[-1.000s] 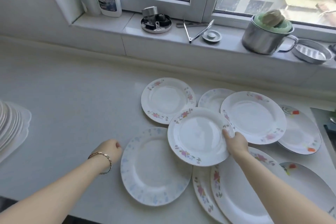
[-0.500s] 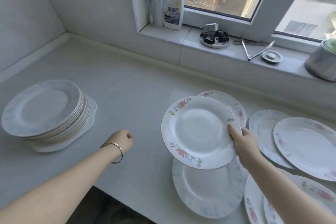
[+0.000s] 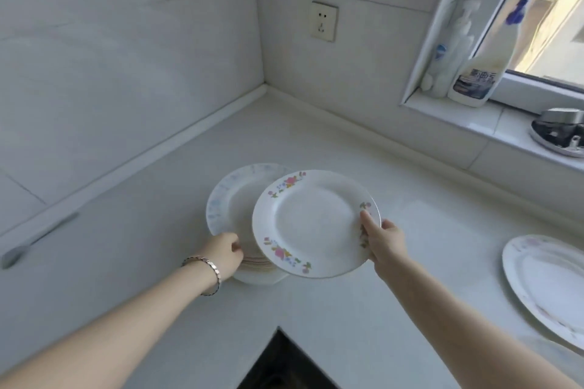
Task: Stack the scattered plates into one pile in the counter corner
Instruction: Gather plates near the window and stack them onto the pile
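My right hand (image 3: 384, 241) grips the right rim of a white plate with pink flowers (image 3: 313, 223), thumb on top. I hold this plate just above and slightly right of the pile of plates (image 3: 232, 205), covering most of it. The pile's top plate has a pale blue rim pattern. The pile stands on the white counter (image 3: 316, 303) toward the corner. My left hand (image 3: 226, 254), with a bracelet on the wrist, rests with curled fingers against the pile's front left edge. One more flowered plate (image 3: 546, 284) lies flat at the right edge of view.
A wall socket (image 3: 324, 20) sits above the counter corner. On the window sill stand a spray bottle (image 3: 480, 73), a second white bottle (image 3: 448, 50) and a metal dish (image 3: 561, 136). A dark gap (image 3: 284, 363) opens below the counter's front edge.
My right hand has carried the flowered plate left to above the pile. My left hand has moved from the bare counter to the pile's edge. The view has swung left toward the corner.
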The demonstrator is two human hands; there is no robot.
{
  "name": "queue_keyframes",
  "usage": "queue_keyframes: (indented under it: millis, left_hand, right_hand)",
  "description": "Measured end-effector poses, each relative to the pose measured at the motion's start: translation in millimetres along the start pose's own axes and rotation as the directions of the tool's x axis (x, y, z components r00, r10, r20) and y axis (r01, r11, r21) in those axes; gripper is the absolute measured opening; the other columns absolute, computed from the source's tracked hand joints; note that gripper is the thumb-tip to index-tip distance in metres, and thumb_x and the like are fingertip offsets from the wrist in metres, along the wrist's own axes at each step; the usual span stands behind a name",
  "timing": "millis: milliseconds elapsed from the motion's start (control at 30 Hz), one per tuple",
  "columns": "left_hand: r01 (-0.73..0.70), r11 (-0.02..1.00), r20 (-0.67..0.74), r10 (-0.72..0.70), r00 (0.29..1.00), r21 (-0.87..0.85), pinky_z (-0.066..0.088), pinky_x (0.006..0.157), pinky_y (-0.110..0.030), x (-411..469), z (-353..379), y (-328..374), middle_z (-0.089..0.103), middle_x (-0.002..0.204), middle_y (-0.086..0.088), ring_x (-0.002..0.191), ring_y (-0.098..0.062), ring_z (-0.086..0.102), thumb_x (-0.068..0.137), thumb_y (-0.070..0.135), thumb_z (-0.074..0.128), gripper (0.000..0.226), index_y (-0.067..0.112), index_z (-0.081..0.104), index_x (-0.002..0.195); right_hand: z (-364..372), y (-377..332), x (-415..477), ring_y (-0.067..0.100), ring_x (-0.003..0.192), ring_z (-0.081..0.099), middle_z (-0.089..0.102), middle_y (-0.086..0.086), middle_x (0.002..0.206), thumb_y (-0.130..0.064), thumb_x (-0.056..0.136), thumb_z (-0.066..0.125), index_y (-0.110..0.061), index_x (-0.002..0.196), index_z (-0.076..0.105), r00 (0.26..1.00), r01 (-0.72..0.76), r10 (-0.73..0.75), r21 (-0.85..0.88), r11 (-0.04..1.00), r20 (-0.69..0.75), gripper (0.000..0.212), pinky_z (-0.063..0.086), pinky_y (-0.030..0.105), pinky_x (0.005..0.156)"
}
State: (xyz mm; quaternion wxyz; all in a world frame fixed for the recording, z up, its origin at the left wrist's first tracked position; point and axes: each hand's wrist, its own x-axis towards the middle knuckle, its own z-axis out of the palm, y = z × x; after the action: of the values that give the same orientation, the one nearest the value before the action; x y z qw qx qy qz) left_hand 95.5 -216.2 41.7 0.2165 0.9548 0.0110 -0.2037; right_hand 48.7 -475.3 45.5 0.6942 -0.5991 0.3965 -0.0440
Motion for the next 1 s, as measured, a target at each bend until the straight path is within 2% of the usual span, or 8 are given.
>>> queue_keyframes:
  millis: [67, 200, 333, 467, 567, 633, 767, 1000]
  left_hand:
    - [0.035, 0.999, 0.019, -0.035, 0.999, 0.001, 0.038, 0.065, -0.023, 5.8, -13.1, -21.6, 0.057, 0.071, 0.000, 0.077, -0.024, 0.057, 0.087, 0.015, 0.048, 0.029, 0.024, 0.043, 0.059]
    - [0.067, 0.997, 0.033, -0.068, 0.997, 0.038, 0.038, 0.058, -0.024, 15.1, -30.4, -49.5, 0.067, 0.083, -0.004, 0.071, -0.022, 0.054, 0.087, 0.018, 0.044, 0.021, 0.021, 0.051, 0.067]
    - [0.111, 0.994, 0.019, -0.112, 0.994, 0.009, 0.049, 0.071, -0.028, 26.9, -34.7, -68.5, 0.074, 0.092, -0.007, 0.078, -0.024, 0.063, 0.086, 0.016, 0.044, 0.023, 0.021, 0.050, 0.064]
    - [0.132, 0.991, 0.021, -0.131, 0.991, -0.035, 0.053, 0.077, -0.033, 35.1, -31.0, -77.5, 0.074, 0.091, -0.011, 0.090, -0.028, 0.068, 0.084, 0.012, 0.043, 0.022, 0.019, 0.051, 0.065]
    - [0.135, 0.989, 0.032, -0.133, 0.991, -0.056, 0.051, 0.073, -0.031, 38.7, -26.6, -80.3, 0.074, 0.091, -0.012, 0.083, -0.028, 0.067, 0.086, 0.012, 0.043, 0.024, 0.019, 0.049, 0.064]
    - [0.136, 0.989, 0.041, -0.134, 0.990, -0.063, 0.049, 0.072, -0.030, 39.2, -23.2, -81.4, 0.074, 0.091, -0.012, 0.080, -0.027, 0.066, 0.087, 0.013, 0.044, 0.025, 0.019, 0.049, 0.064]
    - [0.144, 0.987, 0.051, -0.141, 0.989, -0.075, 0.052, 0.078, -0.032, 38.0, -18.6, -83.0, 0.074, 0.091, -0.013, 0.090, -0.029, 0.069, 0.087, 0.013, 0.045, 0.026, 0.019, 0.048, 0.062]
    - [0.144, 0.984, 0.081, -0.136, 0.987, -0.104, 0.053, 0.077, -0.032, 37.6, -13.3, -83.5, 0.074, 0.091, -0.012, 0.090, -0.029, 0.069, 0.087, 0.014, 0.045, 0.025, 0.021, 0.048, 0.062]
  right_hand:
    - [31.2, 2.7, 2.6, 0.016, 0.055, 0.046, 0.048, 0.004, 0.066, -0.023, 0.089, 0.060, -0.010, 0.068, 0.049, 1.000, -0.007, 0.007, -0.015, 1.000, -0.029, 0.027, 0.040, 0.026, 0.051]
    - [71.0, 7.5, 6.0, 0.023, 0.063, 0.051, 0.050, 0.004, 0.067, -0.025, 0.088, 0.060, -0.005, 0.086, 0.051, 0.997, -0.021, 0.016, -0.061, 0.998, -0.074, 0.022, 0.044, 0.033, 0.058]
    - [87.1, 8.2, 10.9, 0.021, 0.061, 0.051, 0.051, 0.004, 0.065, -0.032, 0.092, 0.051, -0.004, 0.087, 0.050, 0.993, 0.051, -0.074, -0.231, 0.972, -0.090, 0.028, 0.041, 0.033, 0.069]
    - [86.0, 6.5, 10.6, 0.029, 0.072, 0.056, 0.057, 0.005, 0.066, -0.042, 0.092, 0.039, -0.010, 0.071, 0.048, 0.977, 0.148, -0.211, -0.624, 0.767, -0.028, 0.039, 0.038, 0.030, 0.059]
    - [89.2, 7.5, 10.8, 0.028, 0.073, 0.053, 0.054, 0.004, 0.068, -0.044, 0.092, 0.041, -0.013, 0.067, 0.045, 0.971, 0.173, -0.236, -0.749, 0.639, 0.022, 0.040, 0.034, 0.030, 0.053]
    - [96.0, 7.7, 11.3, 0.029, 0.077, 0.054, 0.058, 0.008, 0.076, -0.043, 0.093, 0.041, -0.010, 0.074, 0.049, 0.969, 0.189, -0.244, -0.778, 0.599, 0.047, 0.038, 0.036, 0.031, 0.059]
    - [102.9, 11.1, 11.4, 0.033, 0.090, 0.058, 0.065, 0.017, 0.093, -0.038, 0.094, 0.043, -0.006, 0.085, 0.050, 0.964, 0.194, -0.261, -0.803, 0.564, 0.050, 0.035, 0.035, 0.030, 0.067]
    - [102.1, 13.6, 14.7, 0.034, 0.099, 0.058, 0.064, 0.019, 0.104, -0.036, 0.095, 0.044, 0.001, 0.108, 0.051, 0.964, 0.206, -0.263, -0.742, 0.638, 0.041, 0.040, 0.037, 0.032, 0.070]
